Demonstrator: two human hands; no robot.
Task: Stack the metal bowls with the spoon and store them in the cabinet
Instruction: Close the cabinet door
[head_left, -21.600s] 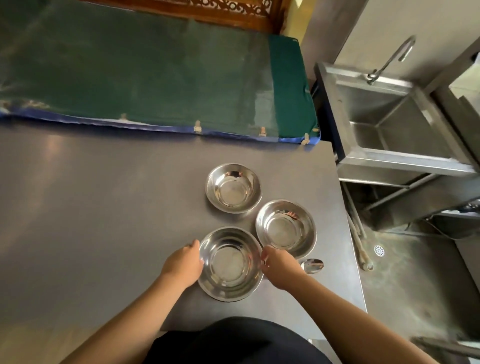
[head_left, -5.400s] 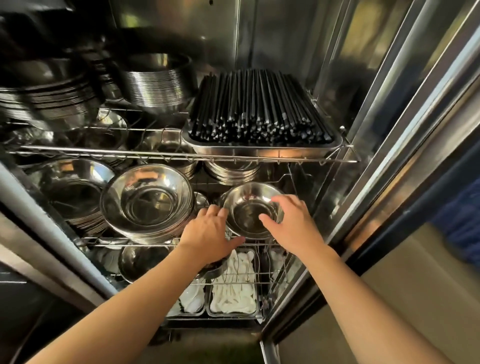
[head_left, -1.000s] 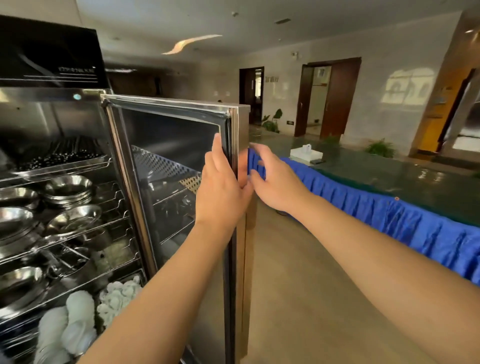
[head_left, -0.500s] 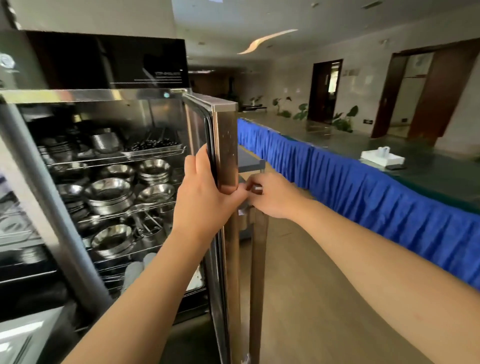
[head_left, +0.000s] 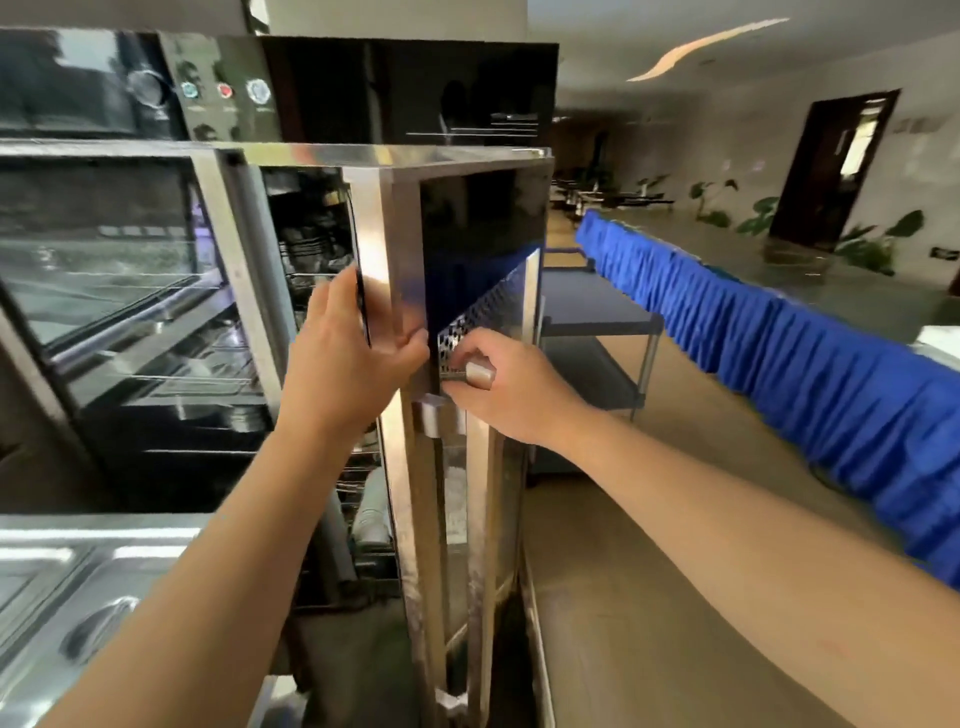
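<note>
The steel cabinet's right door (head_left: 467, 249) stands partly ajar, its dark glass panel facing me. My left hand (head_left: 348, 358) wraps the door's free edge at mid height, fingers on the inner side. My right hand (head_left: 498, 384) is closed around the top of the vertical bar handle (head_left: 480, 499) on the door's front. Through the narrow gap I see wire shelves (head_left: 311, 280) inside. The stacked bowls and the spoon are hidden from view.
The cabinet's left glass door (head_left: 114, 291) is closed, under a black control panel (head_left: 223, 93) with round buttons. A steel counter (head_left: 78, 582) lies at lower left. A steel trolley (head_left: 602, 322) and a blue-skirted table (head_left: 779, 353) stand to the right across open floor.
The door has swung further toward the cabinet, so the gap is much narrower and the shelves of bowls are mostly covered. Both hands stayed on the door's edge and handle.
</note>
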